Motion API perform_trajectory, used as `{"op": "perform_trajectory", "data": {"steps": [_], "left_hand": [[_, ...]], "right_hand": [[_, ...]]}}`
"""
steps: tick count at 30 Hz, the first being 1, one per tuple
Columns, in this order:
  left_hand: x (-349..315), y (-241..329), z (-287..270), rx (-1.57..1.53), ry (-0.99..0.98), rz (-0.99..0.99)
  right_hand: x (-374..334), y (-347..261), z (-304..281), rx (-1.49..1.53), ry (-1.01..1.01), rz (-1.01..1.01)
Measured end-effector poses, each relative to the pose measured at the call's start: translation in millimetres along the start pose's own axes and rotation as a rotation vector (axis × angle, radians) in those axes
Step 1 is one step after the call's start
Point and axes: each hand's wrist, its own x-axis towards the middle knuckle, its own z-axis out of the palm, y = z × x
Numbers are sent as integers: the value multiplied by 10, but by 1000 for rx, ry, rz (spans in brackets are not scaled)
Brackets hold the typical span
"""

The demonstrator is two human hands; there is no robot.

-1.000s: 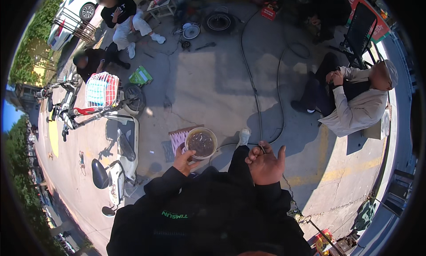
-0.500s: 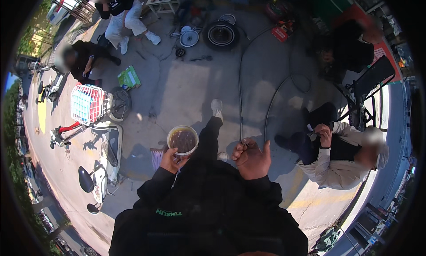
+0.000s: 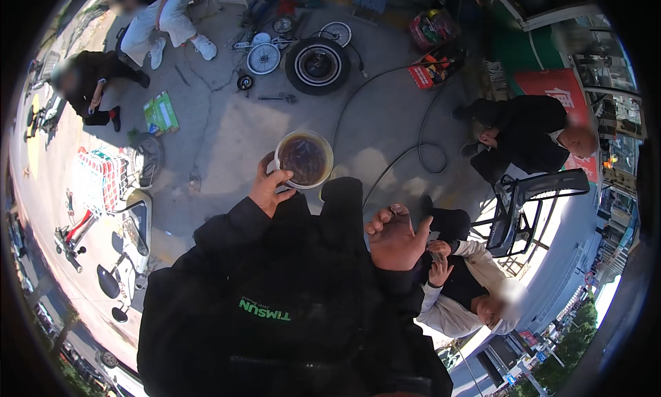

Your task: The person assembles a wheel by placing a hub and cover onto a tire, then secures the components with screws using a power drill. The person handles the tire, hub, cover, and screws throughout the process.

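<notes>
My left hand (image 3: 270,185) is closed on the side of a round, clear-walled tub (image 3: 329,164), thumb over the rim and fingers along the outside. Dark brown liquid with pale strands or reflections fills much of the tub, held a little tilted above the floor. My right hand (image 3: 396,240) is raised to the right of the tub, palm up, fingers curled and thumb standing apart. A small glint shows at its fingertips; what they hold, if anything, is too small to tell.
A seated person in a light jacket (image 3: 458,302) is close on my right, beside a black chair (image 3: 523,190). Ahead lie a wheel with a tyre (image 3: 318,67), smaller wheels and a black hose (image 3: 392,177). A white scooter (image 3: 134,221) stands at left. Other people sit around.
My left hand has raised the tub forward and slightly right. My view has turned, so the surroundings shift left. My right hand stays raised with curled fingers.
</notes>
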Motion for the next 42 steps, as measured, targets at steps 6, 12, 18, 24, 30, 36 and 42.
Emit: {"op": "perform_trajectory", "data": {"steps": [6,12,18,24,30,36,42], "left_hand": [[904,233,728,-134,135,-112],[1686,396,1334,-232,391,-39],[2102,563,1886,-329,619,8],[2518,293,2025,-452,703,16],[3043,44,2218,-485,1020,-135],[3643,-407,2400,-757,1247,-18],[4065,239,3126,-924,1321,-3]], "right_hand": [[1396,-831,-18,86,12,94],[3068,-1965,90,91,-25,335],[4070,-3300,610,-92,-3,366],[4897,-3948,1088,-231,-50,435],[5701,-4070,1506,-318,-152,529],[6739,-4124,1846,-343,-297,663],[7857,-4099,2417,-428,-192,753]]}}
